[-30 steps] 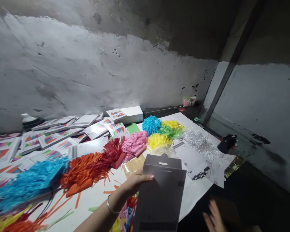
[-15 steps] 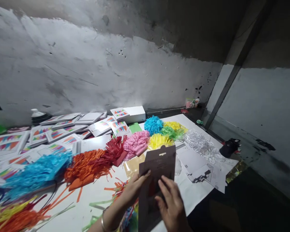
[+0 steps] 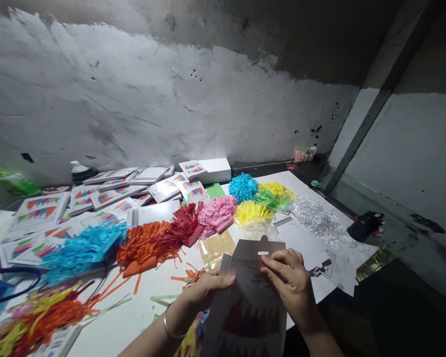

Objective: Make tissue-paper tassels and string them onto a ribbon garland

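Note:
In front of me is a flat printed cardboard box [image 3: 254, 307] with a hang slot and a round tab on its top edge. Faint tassel-garland pictures show on its shadowed face. My left hand [image 3: 211, 285] is closed on the box's left edge, thumb lying on the front. With fingers pinched at the top right, close to the hang slot, my right hand [image 3: 292, 282] grips the same box. The box's lower end runs out of the picture. Mixed coloured tassel strips [image 3: 193, 332] lie partly hidden beneath my left forearm.
Bundles of blue [image 3: 83, 248], orange [image 3: 146, 245], red [image 3: 188, 223] and pink tissue tassels [image 3: 217, 214] cross the white table. Printed garland boxes [image 3: 39, 213] are piled behind them. Silvery string [image 3: 314, 218] and flat printed sheets [image 3: 330, 267] lie to the right.
My right hand has moved up from the middle of the box's face to its top edge near the slot. The box is tilted more toward the light, and the view has shifted slightly left.

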The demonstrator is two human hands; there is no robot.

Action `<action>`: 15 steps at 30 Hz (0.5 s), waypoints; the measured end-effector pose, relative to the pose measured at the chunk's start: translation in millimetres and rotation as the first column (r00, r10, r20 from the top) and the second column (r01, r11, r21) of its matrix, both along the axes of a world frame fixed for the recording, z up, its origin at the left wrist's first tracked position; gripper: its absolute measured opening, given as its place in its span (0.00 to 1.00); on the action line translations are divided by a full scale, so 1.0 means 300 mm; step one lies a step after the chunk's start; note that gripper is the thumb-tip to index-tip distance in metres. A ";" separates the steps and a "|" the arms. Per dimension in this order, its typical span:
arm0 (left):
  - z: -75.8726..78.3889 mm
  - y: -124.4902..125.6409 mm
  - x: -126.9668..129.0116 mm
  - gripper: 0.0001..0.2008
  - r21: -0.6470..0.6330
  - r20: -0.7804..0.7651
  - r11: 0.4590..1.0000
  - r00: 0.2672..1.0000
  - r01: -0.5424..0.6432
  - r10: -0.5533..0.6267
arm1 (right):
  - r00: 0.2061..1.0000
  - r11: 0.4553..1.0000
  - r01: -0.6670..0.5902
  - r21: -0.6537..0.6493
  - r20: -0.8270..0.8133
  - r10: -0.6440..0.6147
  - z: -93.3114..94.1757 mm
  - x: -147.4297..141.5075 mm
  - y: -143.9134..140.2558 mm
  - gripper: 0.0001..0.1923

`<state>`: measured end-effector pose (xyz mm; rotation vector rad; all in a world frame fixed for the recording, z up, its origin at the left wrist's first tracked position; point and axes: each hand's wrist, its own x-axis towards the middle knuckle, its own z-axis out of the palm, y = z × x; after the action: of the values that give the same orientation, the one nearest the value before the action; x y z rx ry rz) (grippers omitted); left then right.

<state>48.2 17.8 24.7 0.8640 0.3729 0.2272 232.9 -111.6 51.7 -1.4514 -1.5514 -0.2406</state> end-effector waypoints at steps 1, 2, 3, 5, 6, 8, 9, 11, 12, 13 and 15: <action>-0.002 0.000 0.002 0.20 -0.007 0.001 1.000 1.000 0.001 -0.001 | 1.000 1.000 -0.012 -0.001 0.001 0.012 0.011 0.002 -0.006 0.13; -0.004 0.000 0.004 0.19 -0.011 -0.004 1.000 1.000 0.001 -0.001 | 1.000 1.000 -0.020 -0.003 -0.001 0.020 0.021 0.002 -0.012 0.12; -0.005 -0.001 0.006 0.19 -0.012 -0.010 1.000 1.000 0.002 -0.002 | 1.000 1.000 -0.023 -0.004 -0.006 0.023 0.029 0.003 -0.019 0.10; -0.003 -0.003 0.013 0.18 -0.003 -0.016 1.000 1.000 0.010 -0.010 | 0.999 1.000 -0.018 -0.002 -0.028 0.018 0.037 0.002 -0.032 0.08; -0.001 -0.004 0.018 0.18 0.005 -0.017 1.000 1.000 0.019 -0.019 | 0.999 1.000 -0.015 -0.001 -0.044 0.015 0.036 0.002 -0.039 0.07; 0.005 -0.008 0.032 0.18 0.027 -0.015 0.999 0.999 0.043 -0.042 | 0.995 1.000 -0.011 -0.002 -0.094 0.011 0.024 0.004 -0.053 0.07; 0.008 -0.010 0.039 0.18 0.038 -0.014 0.998 0.999 0.052 -0.052 | 0.991 1.000 -0.014 -0.013 -0.135 0.012 0.016 0.007 -0.059 0.07; 0.012 -0.014 0.054 0.20 0.054 -0.007 0.996 0.998 0.070 -0.070 | 0.970 0.998 -0.028 -0.062 -0.244 0.013 -0.002 0.016 -0.071 0.07; 0.014 -0.016 0.061 0.20 0.059 -0.004 0.995 0.997 0.080 -0.080 | 0.954 0.995 -0.039 -0.093 -0.301 0.010 -0.009 0.021 -0.076 0.07; 0.016 -0.017 0.068 0.20 0.063 -0.001 0.994 0.996 0.090 -0.090 | 0.937 0.991 -0.051 -0.123 -0.348 0.005 -0.014 0.028 -0.082 0.07; 0.020 -0.018 0.080 0.18 0.071 -0.005 0.990 0.993 0.119 -0.119 | 0.921 0.985 -0.063 -0.159 -0.391 -0.004 -0.016 0.041 -0.094 0.07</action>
<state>72.1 12.3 30.8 0.9532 0.3143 0.1297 245.3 -139.8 47.1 -1.4971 -1.2861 0.1964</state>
